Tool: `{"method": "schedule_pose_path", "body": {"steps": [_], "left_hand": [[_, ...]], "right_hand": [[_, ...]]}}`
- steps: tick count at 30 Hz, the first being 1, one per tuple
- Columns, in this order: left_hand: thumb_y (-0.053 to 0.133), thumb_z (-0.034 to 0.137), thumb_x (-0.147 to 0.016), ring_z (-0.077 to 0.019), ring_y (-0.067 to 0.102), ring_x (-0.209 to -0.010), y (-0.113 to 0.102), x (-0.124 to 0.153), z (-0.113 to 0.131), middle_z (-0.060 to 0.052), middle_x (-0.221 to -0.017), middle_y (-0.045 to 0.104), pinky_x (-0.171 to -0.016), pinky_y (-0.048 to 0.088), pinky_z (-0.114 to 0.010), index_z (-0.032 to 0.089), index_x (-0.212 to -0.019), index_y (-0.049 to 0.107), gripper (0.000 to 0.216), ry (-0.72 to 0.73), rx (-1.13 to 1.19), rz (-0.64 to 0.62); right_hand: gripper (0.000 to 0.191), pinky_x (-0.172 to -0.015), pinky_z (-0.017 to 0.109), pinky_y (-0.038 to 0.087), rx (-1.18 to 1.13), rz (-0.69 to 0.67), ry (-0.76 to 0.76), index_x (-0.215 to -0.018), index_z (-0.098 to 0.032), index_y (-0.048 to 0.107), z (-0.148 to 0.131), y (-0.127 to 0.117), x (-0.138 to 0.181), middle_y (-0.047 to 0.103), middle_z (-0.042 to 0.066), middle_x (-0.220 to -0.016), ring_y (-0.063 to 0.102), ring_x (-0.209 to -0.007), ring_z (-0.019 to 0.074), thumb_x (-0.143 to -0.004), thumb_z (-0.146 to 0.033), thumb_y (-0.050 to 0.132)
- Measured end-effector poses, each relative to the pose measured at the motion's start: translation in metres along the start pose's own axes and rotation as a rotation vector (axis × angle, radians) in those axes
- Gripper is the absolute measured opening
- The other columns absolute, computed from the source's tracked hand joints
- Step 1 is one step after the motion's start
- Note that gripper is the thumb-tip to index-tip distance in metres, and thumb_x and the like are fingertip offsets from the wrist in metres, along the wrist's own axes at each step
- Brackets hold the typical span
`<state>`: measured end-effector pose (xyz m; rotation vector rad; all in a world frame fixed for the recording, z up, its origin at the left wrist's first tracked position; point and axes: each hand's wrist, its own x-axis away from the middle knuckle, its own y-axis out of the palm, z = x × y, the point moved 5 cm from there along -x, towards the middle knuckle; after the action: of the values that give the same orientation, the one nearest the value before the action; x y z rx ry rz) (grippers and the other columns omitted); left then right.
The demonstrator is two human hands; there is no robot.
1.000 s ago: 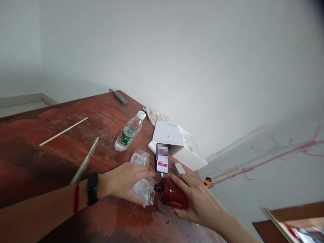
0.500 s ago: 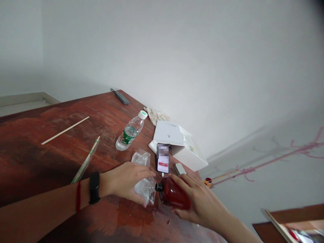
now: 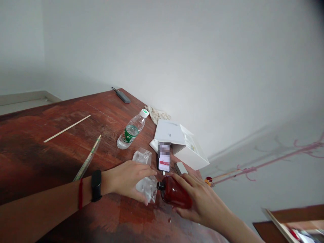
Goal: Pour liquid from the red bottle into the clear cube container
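Note:
My right hand is wrapped round a dark red bottle tipped on its side, its black neck pointing left. My left hand, with a black band on the wrist, grips a clear plastic bag held at the bottle's mouth. Both hands hover just above the red-brown wooden table. A second clear bag piece lies right behind my left hand. A phone with a lit screen leans against a white box just beyond the bottle.
A clear water bottle with a green label lies on the table. Two thin sticks lie at the left. A dark flat device sits at the far edge, a crumpled cloth by the wall. The table's right edge drops to the floor.
The hands, bag and red bottle have stayed together; only the view has shifted slightly, so everything sits a little higher and to the right.

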<state>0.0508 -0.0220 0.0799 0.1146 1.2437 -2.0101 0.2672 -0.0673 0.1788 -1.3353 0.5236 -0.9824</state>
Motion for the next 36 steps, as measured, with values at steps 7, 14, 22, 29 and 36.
{"method": "schedule_pose_path", "body": {"steps": [7,14,22,29,36], "left_hand": [[0.096,0.055,-0.078,-0.0379,0.075,-0.124,-0.0006,-0.0004,0.0013,-0.014,-0.141,0.075,-0.108,0.056,-0.046,0.020,-0.145,0.063,0.083,0.003,-0.004,-0.009],[0.089,0.057,-0.084,-0.0363,0.076,-0.121,0.0030,0.0011,-0.0011,-0.013,-0.139,0.076,-0.106,0.056,-0.043,0.021,-0.145,0.062,0.075,0.015,-0.020,0.024],[0.089,0.054,-0.084,-0.0363,0.075,-0.124,0.0024,0.0004,-0.0014,-0.013,-0.141,0.075,-0.107,0.056,-0.042,0.022,-0.142,0.063,0.071,0.024,-0.006,0.025],[0.090,0.054,-0.084,-0.0370,0.074,-0.125,0.0014,0.0006,-0.0004,-0.013,-0.141,0.075,-0.106,0.056,-0.043,0.022,-0.142,0.063,0.072,0.020,-0.015,0.020],[0.093,0.055,-0.081,-0.0377,0.073,-0.126,0.0011,0.0000,0.0008,-0.014,-0.142,0.074,-0.106,0.057,-0.043,0.021,-0.143,0.063,0.077,0.026,-0.013,0.004]], "right_hand": [[0.081,-0.100,0.060,0.061,-0.021,0.007,-0.009,-0.156,-0.018,0.055,0.0020,0.0020,0.0008,0.072,0.019,-0.132,0.072,-0.120,0.0410,-0.081,-0.036,0.080],[0.082,-0.098,0.059,0.062,-0.006,-0.001,0.000,-0.156,-0.019,0.055,0.0009,0.0021,0.0008,0.073,0.019,-0.130,0.073,-0.117,0.0407,-0.079,-0.033,0.080],[0.081,-0.097,0.059,0.062,-0.013,0.026,-0.017,-0.155,-0.020,0.056,0.0009,0.0012,0.0012,0.074,0.018,-0.129,0.072,-0.117,0.0410,-0.079,-0.032,0.081],[0.083,-0.100,0.061,0.061,-0.038,-0.006,-0.003,-0.157,-0.020,0.053,0.0001,-0.0008,0.0006,0.071,0.019,-0.135,0.071,-0.121,0.0413,-0.079,-0.033,0.080],[0.082,-0.099,0.061,0.061,-0.024,-0.024,0.005,-0.156,-0.019,0.053,-0.0007,-0.0025,0.0004,0.072,0.020,-0.132,0.071,-0.120,0.0417,-0.080,-0.035,0.080]]}}
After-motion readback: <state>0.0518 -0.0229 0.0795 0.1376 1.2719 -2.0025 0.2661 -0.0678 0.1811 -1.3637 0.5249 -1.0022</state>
